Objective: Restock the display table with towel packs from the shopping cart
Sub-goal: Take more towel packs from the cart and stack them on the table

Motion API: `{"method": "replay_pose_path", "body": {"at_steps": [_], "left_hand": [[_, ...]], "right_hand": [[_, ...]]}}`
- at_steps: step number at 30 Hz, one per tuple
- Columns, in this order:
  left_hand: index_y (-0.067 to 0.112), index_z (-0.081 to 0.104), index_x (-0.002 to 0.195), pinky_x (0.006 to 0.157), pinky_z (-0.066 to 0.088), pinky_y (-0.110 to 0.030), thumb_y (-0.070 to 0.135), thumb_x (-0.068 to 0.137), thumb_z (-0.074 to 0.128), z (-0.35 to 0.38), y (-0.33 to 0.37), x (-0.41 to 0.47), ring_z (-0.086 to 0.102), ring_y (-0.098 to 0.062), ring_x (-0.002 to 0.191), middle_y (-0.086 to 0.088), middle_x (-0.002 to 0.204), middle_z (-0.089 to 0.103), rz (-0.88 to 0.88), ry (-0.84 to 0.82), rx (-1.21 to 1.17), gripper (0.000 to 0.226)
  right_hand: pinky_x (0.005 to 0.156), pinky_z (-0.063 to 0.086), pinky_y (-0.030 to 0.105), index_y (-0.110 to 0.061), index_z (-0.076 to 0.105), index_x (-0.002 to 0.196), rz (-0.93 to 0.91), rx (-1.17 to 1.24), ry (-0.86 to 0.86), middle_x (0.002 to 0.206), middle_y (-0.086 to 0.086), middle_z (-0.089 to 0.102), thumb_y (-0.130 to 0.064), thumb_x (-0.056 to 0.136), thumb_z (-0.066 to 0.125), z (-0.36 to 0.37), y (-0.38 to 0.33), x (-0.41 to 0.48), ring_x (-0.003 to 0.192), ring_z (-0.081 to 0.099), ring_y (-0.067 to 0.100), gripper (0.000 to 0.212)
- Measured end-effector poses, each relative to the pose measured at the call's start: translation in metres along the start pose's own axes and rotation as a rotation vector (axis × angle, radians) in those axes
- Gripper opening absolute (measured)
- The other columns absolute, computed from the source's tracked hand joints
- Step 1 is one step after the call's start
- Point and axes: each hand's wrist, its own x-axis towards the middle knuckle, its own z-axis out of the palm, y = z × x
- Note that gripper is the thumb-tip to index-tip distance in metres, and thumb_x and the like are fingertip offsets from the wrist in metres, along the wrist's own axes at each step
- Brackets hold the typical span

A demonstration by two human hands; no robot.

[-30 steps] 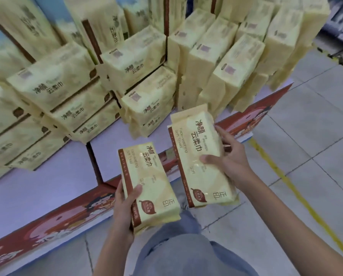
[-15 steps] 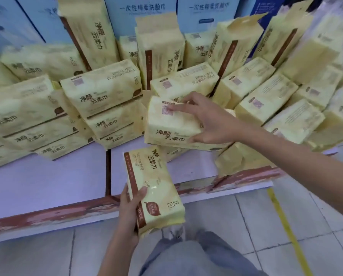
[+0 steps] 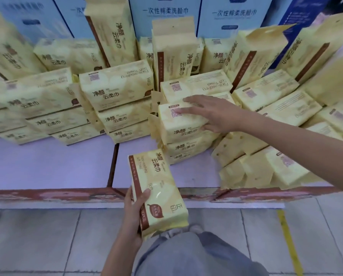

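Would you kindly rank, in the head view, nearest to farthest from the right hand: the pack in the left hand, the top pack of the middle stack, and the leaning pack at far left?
1. The top pack of the middle stack: under the right hand, fingers resting on it.
2. The held pack: in the left hand, in front of the stack.
3. The leaning pack: far left, back row.

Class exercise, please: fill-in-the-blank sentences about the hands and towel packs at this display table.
The left hand grips its pack with the ____ curled over the front.
The right hand lies with straight fingers on the ____ pack of a stack.
The boxes behind the packs are ____.
The floor line is ____.
Missing words: thumb; top; blue; yellow.
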Motion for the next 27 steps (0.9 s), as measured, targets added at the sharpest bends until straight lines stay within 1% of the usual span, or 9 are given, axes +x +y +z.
{"method": "replay_pose_path", "body": {"at_steps": [4, 7, 10, 14, 17, 20, 22, 24, 27], "left_hand": [[0.023, 0.045, 0.131, 0.081, 0.053, -0.057, 0.022, 0.068, 0.069, 0.006, -0.005, -0.003, 0.066, -0.04, 0.094, -0.017, 0.113, 0.068, -0.005, 0.016, -0.008, 0.068], [0.023, 0.048, 0.128, 0.078, 0.055, -0.054, 0.023, 0.066, 0.069, 0.009, -0.009, -0.004, 0.068, -0.037, 0.088, -0.016, 0.108, 0.071, 0.01, 0.035, -0.018, 0.066], [0.023, 0.047, 0.13, 0.075, 0.056, -0.051, 0.023, 0.067, 0.068, 0.012, -0.012, -0.005, 0.068, -0.034, 0.086, -0.014, 0.106, 0.071, 0.032, 0.053, -0.033, 0.067], [0.021, 0.045, 0.134, 0.082, 0.053, -0.053, 0.023, 0.067, 0.067, 0.017, -0.021, -0.007, 0.065, -0.038, 0.096, -0.014, 0.115, 0.068, 0.069, 0.077, -0.065, 0.071], [0.018, 0.046, 0.136, 0.095, 0.045, -0.058, 0.022, 0.07, 0.064, 0.023, -0.027, -0.01, 0.057, -0.043, 0.114, -0.016, 0.124, 0.064, 0.083, 0.093, -0.156, 0.068], [0.017, 0.045, 0.138, 0.101, 0.041, -0.057, 0.021, 0.075, 0.06, 0.03, -0.031, -0.013, 0.055, -0.039, 0.12, -0.014, 0.128, 0.061, 0.105, 0.07, -0.236, 0.064], [0.015, 0.045, 0.139, 0.104, 0.039, -0.057, 0.021, 0.078, 0.058, 0.037, -0.034, -0.013, 0.054, -0.037, 0.121, -0.015, 0.131, 0.059, 0.119, 0.052, -0.263, 0.062], [0.012, 0.044, 0.139, 0.107, 0.036, -0.057, 0.019, 0.079, 0.057, 0.042, -0.037, -0.012, 0.052, -0.038, 0.123, -0.017, 0.132, 0.058, 0.133, 0.057, -0.265, 0.061], [0.008, 0.042, 0.139, 0.107, 0.037, -0.056, 0.016, 0.078, 0.059, 0.045, -0.04, -0.007, 0.052, -0.038, 0.124, -0.018, 0.133, 0.057, 0.144, 0.09, -0.25, 0.063]], "right_hand": [[0.113, 0.027, 0.041, -0.028, 0.02, 0.149, 0.005, -0.087, 0.006, 0.156, 0.011, 0.021, -0.021, 0.08, 0.073, 0.004, 0.001, -0.007, 0.142, 0.024, 0.032, 0.087], [0.118, 0.015, 0.04, -0.031, 0.014, 0.15, 0.059, -0.109, -0.017, 0.159, 0.009, 0.011, -0.028, 0.083, 0.07, 0.003, -0.004, -0.01, 0.146, 0.01, 0.03, 0.088], [0.117, 0.01, 0.037, -0.028, 0.019, 0.15, 0.124, 0.02, 0.08, 0.159, 0.008, 0.012, -0.034, 0.082, 0.07, -0.006, -0.023, -0.02, 0.147, 0.007, 0.028, 0.085], [0.106, 0.034, 0.034, -0.024, 0.042, 0.139, 0.259, 0.488, 0.373, 0.139, 0.002, 0.045, -0.039, 0.079, 0.067, -0.005, -0.076, -0.047, 0.13, 0.04, 0.02, 0.066], [0.091, 0.041, 0.022, -0.031, 0.053, 0.122, 0.51, 0.984, 0.425, 0.115, -0.012, 0.057, -0.037, 0.078, 0.066, 0.021, -0.12, -0.066, 0.109, 0.052, 0.006, 0.046], [0.088, 0.046, 0.029, -0.027, 0.052, 0.119, 0.865, 1.396, 0.238, 0.108, -0.008, 0.055, -0.03, 0.083, 0.071, 0.057, -0.149, -0.077, 0.101, 0.054, 0.013, 0.041], [0.084, 0.048, 0.033, -0.024, 0.046, 0.128, 1.072, 1.653, -0.023, 0.115, -0.001, 0.055, -0.041, 0.08, 0.07, 0.076, -0.161, -0.081, 0.1, 0.056, 0.016, 0.056], [0.079, 0.049, 0.036, -0.022, 0.047, 0.127, 1.144, 1.9, -0.192, 0.117, 0.003, 0.061, -0.051, 0.068, 0.074, 0.088, -0.17, -0.081, 0.099, 0.06, 0.022, 0.071], [0.07, 0.056, 0.039, -0.013, 0.054, 0.123, 1.149, 2.128, -0.133, 0.108, 0.012, 0.07, -0.043, 0.052, 0.081, 0.099, -0.172, -0.078, 0.092, 0.068, 0.028, 0.082]]}}
